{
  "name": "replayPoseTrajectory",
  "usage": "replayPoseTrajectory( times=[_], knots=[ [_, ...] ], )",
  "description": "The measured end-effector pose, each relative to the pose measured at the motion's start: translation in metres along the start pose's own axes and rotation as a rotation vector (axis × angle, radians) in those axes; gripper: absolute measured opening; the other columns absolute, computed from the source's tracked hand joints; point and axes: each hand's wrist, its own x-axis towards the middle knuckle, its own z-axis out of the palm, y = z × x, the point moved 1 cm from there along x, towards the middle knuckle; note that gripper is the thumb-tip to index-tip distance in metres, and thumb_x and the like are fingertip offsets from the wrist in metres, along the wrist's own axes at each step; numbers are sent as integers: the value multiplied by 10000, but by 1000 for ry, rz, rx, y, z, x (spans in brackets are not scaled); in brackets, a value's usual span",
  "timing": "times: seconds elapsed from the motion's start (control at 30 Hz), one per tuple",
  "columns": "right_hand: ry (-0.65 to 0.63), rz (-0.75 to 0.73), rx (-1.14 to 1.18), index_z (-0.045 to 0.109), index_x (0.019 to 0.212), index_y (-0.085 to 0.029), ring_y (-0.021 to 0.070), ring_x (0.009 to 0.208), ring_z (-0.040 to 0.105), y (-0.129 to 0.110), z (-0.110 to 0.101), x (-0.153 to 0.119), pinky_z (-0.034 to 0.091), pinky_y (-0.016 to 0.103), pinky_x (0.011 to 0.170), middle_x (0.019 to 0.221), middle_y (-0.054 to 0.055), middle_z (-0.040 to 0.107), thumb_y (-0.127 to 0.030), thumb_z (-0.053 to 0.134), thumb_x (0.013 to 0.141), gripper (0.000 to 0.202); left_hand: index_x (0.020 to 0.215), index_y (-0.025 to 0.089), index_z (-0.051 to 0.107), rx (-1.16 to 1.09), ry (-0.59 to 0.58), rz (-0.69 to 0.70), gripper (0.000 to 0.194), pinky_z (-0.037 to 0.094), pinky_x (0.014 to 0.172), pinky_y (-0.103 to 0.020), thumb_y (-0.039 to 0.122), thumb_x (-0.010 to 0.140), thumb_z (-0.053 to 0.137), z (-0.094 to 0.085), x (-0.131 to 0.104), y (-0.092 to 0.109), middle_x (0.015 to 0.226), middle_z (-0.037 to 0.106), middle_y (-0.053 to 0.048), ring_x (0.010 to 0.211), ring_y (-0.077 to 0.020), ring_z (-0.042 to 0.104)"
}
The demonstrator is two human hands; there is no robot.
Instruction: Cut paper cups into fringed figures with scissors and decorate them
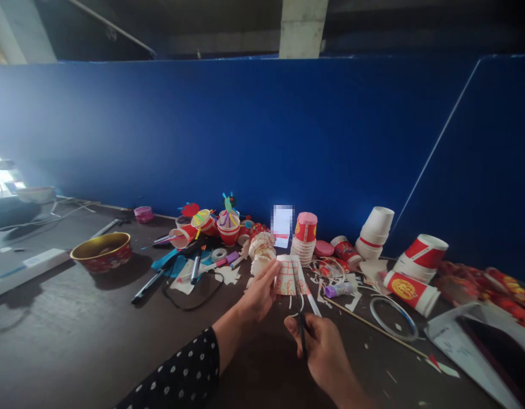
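Observation:
A white paper cup with a red pattern is held by its left side in my left hand. My right hand is closed around dark-handled scissors. The blades point away from me and lie over the cup's right part. A narrow white strip slants down from the cup's right side. Just behind my left hand sits a bundle of pale, frilled pieces. Beyond the cup stands a stack of paper cups with a pink top.
On the left are a gold-lined red bowl, markers and decorated cups. To the right stand more paper cups, with a tape ring, a thin stick and paper scraps. A blue partition closes off the back.

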Motion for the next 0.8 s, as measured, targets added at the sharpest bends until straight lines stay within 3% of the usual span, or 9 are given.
replayPoseTrajectory(
  times=[0.1, 0.37, 0.57, 0.8],
  knots=[
    [20, -17, -21, 443, 480, -184, 106, 404, 411, 2, 0, 1, 281, 222, 410, 407, -13, 467, -534, 497, 743, 442, 888, 125, 602, -18, -24, -7, 223, 474, 755, -255, 291, 740, 602, -1, 2, -2, 879, 637, -68, 800, -151, 603],
    [-57, 37, 101, 450, 481, -172, 89, 392, 402, 3, 3, 2, 273, 212, 414, 389, -33, 441, -575, 486, 722, 471, 1002, 164, 571, -16, -61, -24, 278, 472, 694, -264, 256, 741, 596, 3, -4, 6, 880, 627, -52, 748, -152, 600],
    [-113, 78, 161, 451, 493, -172, 87, 398, 383, -7, 0, -1, 263, 219, 432, 393, -25, 458, -630, 460, 700, 502, 995, 106, 564, -55, -139, -108, 317, 469, 698, -303, 327, 768, 546, 4, -7, 6, 888, 621, -104, 767, -192, 599],
    [-149, 106, 179, 461, 514, -164, 75, 398, 349, -8, 0, -1, 238, 217, 437, 404, -22, 459, -678, 446, 670, 537, 954, 109, 556, -65, -50, -87, 282, 465, 690, -296, 305, 752, 568, 3, -2, 4, 864, 628, -98, 748, -186, 600]
  ],
)
